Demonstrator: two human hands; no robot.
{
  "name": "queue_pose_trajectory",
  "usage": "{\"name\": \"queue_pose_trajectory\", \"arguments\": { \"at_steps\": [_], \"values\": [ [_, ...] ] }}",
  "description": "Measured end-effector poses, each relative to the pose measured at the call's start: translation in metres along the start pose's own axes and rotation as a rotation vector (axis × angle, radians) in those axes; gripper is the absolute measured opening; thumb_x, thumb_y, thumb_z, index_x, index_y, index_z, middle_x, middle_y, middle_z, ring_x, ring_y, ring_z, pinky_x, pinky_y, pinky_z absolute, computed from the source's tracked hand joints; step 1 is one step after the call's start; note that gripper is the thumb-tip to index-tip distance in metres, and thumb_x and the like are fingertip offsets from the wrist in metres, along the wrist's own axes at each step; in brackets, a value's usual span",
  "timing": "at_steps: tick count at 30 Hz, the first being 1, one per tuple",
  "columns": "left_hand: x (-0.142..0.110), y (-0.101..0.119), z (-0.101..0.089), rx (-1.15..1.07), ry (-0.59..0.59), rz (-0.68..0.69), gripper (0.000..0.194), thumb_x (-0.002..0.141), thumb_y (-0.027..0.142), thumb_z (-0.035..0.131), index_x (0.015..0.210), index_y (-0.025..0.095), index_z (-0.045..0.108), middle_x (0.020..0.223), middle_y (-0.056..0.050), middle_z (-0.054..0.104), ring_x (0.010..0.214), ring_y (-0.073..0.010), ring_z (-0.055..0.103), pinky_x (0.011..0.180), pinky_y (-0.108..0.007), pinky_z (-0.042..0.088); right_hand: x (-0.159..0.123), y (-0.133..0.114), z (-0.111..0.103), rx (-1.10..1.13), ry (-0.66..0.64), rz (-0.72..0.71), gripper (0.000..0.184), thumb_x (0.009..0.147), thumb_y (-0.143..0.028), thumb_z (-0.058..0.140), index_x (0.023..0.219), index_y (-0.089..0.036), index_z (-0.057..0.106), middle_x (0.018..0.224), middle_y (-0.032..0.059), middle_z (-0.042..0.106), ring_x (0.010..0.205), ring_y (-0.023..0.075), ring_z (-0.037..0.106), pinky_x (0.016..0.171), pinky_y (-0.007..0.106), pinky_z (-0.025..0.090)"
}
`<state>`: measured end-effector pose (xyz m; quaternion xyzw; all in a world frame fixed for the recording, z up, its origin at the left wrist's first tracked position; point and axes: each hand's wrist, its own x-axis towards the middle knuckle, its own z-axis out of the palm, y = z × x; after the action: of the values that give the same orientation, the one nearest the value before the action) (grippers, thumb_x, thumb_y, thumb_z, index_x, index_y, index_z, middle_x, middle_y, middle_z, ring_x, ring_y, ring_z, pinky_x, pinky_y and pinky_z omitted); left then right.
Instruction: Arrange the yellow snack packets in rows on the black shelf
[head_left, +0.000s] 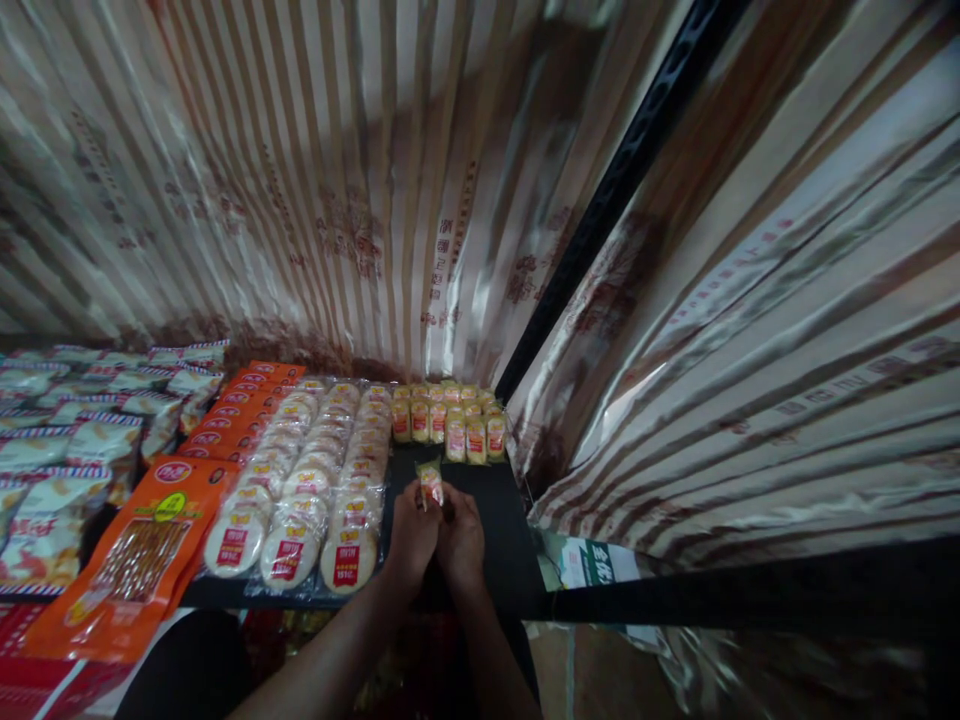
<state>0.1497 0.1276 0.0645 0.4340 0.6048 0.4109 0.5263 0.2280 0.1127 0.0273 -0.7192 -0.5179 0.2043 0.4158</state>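
Close together over the dark shelf, my left hand (411, 525) and my right hand (460, 528) are closed around a small wrapped snack packet (430, 482). It is yellowish and clear with a red label, and its upper part sticks up between my fingers. Just beyond it stand rows of similar small yellow snack packets (475, 437), the front ones upright side by side. Left of my hands lie rows of round white rice crackers (349, 560) in clear wrappers with red labels. My fingertips are partly hidden behind the packet.
Orange snack bags (150, 545) overlap the shelf's front edge at left, with white-and-blue snack bags (64, 520) beyond them. A striped plastic curtain (337, 200) hangs behind. A black metal post (600, 220) rises at the shelf's right corner. Bare dark shelf (510, 540) shows right of my hands.
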Motion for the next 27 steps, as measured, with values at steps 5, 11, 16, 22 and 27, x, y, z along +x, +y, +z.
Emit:
{"name": "queue_pose_trajectory", "arguments": {
  "at_steps": [5,11,16,22,27],
  "values": [
    [0.011,0.007,0.005,-0.039,0.012,-0.024,0.034,0.071,0.012,0.05,0.103,0.014,0.056,0.097,-0.008,0.066,0.089,-0.016,0.062,0.076,-0.023,0.048,0.011,-0.002,0.005,0.034,0.013,-0.009,0.033,0.073,-0.02,0.048,0.101,-0.017,0.064,0.085,0.0084,0.06,0.077,0.021,0.06,0.072,0.033,0.049],
    [0.026,0.007,0.013,0.017,0.069,0.064,0.039,0.071,0.012,0.05,0.11,0.016,0.056,0.102,-0.007,0.066,0.095,-0.0166,0.061,0.083,-0.024,0.046,0.019,0.002,0.018,0.157,0.088,-0.073,0.042,0.076,-0.021,0.045,0.116,-0.014,0.056,0.097,0.0118,0.059,0.087,0.0205,0.06,0.078,0.033,0.05],
    [0.035,0.009,0.012,0.108,0.092,0.116,0.05,0.067,0.008,0.049,0.116,0.016,0.053,0.108,-0.009,0.064,0.103,-0.0193,0.057,0.089,-0.027,0.043,0.026,0.003,0.025,0.173,0.125,-0.137,0.047,0.077,-0.021,0.043,0.122,-0.013,0.051,0.107,0.0141,0.057,0.098,0.0208,0.057,0.086,0.035,0.047],
    [0.049,0.008,0.012,0.181,0.072,0.115,0.051,0.068,0.009,0.049,0.118,0.018,0.052,0.115,-0.008,0.062,0.111,-0.0199,0.053,0.095,-0.028,0.039,0.037,0.004,0.03,0.189,0.136,-0.186,0.045,0.078,-0.022,0.043,0.12,-0.012,0.053,0.114,0.0147,0.057,0.108,0.0223,0.053,0.093,0.038,0.043],
    [0.059,0.01,0.015,0.227,0.077,0.063,0.058,0.07,0.012,0.049,0.128,0.013,0.041,0.127,-0.012,0.053,0.117,-0.0189,0.048,0.099,-0.027,0.034,0.041,0.005,0.036,0.208,0.158,-0.189,0.043,0.078,-0.022,0.043,0.117,-0.011,0.056,0.116,0.0153,0.058,0.111,0.0226,0.052,0.096,0.039,0.041]
  ]
}}
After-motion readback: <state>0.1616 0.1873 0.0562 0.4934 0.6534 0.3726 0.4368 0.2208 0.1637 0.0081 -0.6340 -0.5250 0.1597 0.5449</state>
